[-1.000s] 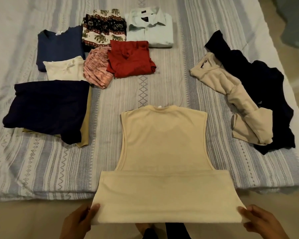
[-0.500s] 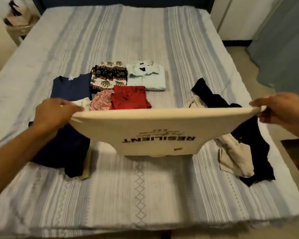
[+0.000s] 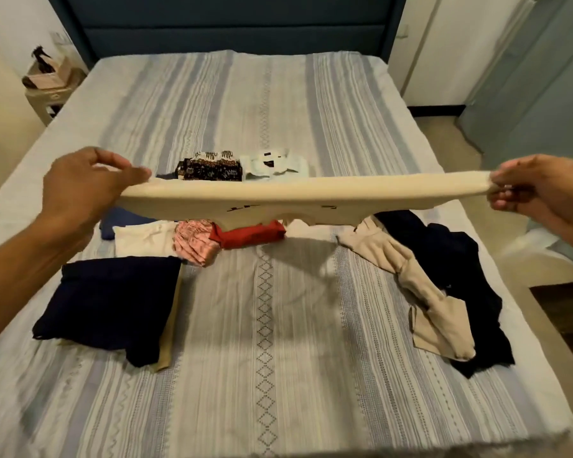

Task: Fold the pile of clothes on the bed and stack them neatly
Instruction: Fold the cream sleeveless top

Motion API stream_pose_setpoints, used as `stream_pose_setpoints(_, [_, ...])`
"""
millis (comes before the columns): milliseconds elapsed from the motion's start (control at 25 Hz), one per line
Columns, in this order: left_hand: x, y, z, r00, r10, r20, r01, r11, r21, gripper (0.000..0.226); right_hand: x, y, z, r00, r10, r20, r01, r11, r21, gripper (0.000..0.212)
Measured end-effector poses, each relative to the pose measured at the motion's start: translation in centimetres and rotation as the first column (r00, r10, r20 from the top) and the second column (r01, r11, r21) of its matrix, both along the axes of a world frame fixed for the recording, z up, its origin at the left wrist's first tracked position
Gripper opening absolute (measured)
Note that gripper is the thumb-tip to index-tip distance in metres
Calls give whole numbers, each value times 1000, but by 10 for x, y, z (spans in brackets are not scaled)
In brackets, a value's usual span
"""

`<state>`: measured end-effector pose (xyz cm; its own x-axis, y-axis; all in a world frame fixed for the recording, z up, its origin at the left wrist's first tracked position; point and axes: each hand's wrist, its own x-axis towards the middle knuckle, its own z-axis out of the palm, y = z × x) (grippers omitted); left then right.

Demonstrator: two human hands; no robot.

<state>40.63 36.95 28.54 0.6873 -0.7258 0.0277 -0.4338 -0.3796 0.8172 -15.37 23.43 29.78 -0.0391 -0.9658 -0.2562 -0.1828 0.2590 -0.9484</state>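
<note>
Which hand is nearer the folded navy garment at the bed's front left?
Left. The left hand is above it; the right hand is across the bed from the folded navy garment.

Cream sleeveless top (image 3: 298, 196) stretched flat, airborne above bed's folded clothes (image 3: 113, 299).

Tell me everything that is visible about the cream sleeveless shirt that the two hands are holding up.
The cream sleeveless shirt is soft knit fabric, plain except for dark printed letters, only partly visible on its underside. It is stretched wide and nearly flat in the air above the bed, clear of the folded clothes below, its neck and armhole edges sagging underneath. The left hand pinches one end and the right hand pinches the other. Nothing else touches it. Its shadow falls on the striped cover.
</note>
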Motion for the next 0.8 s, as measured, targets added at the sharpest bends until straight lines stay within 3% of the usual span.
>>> stream_pose_setpoints(80, [-14, 43, -49, 1000, -24, 17, 22, 998, 64, 34, -23, 43, -53, 999, 39, -38, -35, 994, 106, 46])
stream_pose_setpoints(160, [-33, 91, -111, 997, -72, -8, 73, 984, 161, 29, -40, 91, -125, 993, -16, -113, 44, 968, 246, 73])
stream_pose_setpoints(200, [-42, 115, -143, 994, -96, -46, 103, 972, 210, 25, -46, 117, -162, 988, -23, -152, 71, 945, 318, 68])
stream_pose_setpoints(320, [-69, 186, -239, 978, -103, -180, 171, 894, 415, 20, -65, 206, -264, 972, 61, -226, 63, 863, 501, 27])
stream_pose_setpoints(440, [-83, 250, -316, 948, -145, -282, 297, 718, 630, 21, -93, 268, -336, 968, 98, -232, 77, 762, 643, 13])
stream_pose_setpoints(560, [-86, 303, -354, 904, -201, -377, 425, 502, 753, 22, -128, 312, -371, 935, 195, -295, 92, 672, 735, 14])
stream_pose_setpoints(640, [-84, 324, -359, 881, -257, -397, 472, 418, 776, 18, -131, 326, -366, 939, 189, -287, 102, 644, 758, 12])
stream_pose_setpoints(720, [-82, 327, -347, 875, -274, -398, 481, 415, 772, 27, -120, 321, -348, 962, 153, -228, 83, 630, 773, 14])
stream_pose_setpoints(800, [-83, 311, -325, 889, -216, -404, 457, 481, 748, 37, -106, 299, -324, 978, 110, -176, 68, 631, 773, 27])
